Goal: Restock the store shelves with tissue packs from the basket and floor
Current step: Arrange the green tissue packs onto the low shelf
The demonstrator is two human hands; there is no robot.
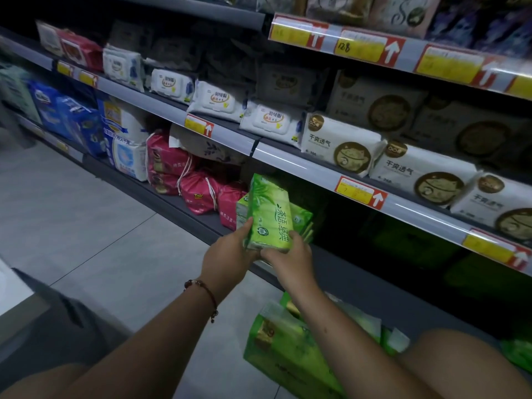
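While both the left hand [230, 251] and right hand [290, 254] grip the upright green tissue pack [270, 214], the bottom shelf [339, 272] lies just beyond.

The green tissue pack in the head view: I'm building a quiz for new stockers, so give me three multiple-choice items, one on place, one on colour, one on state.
1. Where is the green tissue pack?
A. At the front of the bottom shelf
B. On the top shelf
C. Flat on the floor tiles

2. What colour are the drawstring packs to its left?
A. Blue
B. Pink-red
C. White

3. How is the pack held?
A. By the left hand alone
B. By nobody
C. By both hands, the right hand included

Answers: 1 A, it stands at the low shelf's edge beside other green packs; 2 B, their wrapping is pink-red; 3 C, fingers of both hands grip its lower end.
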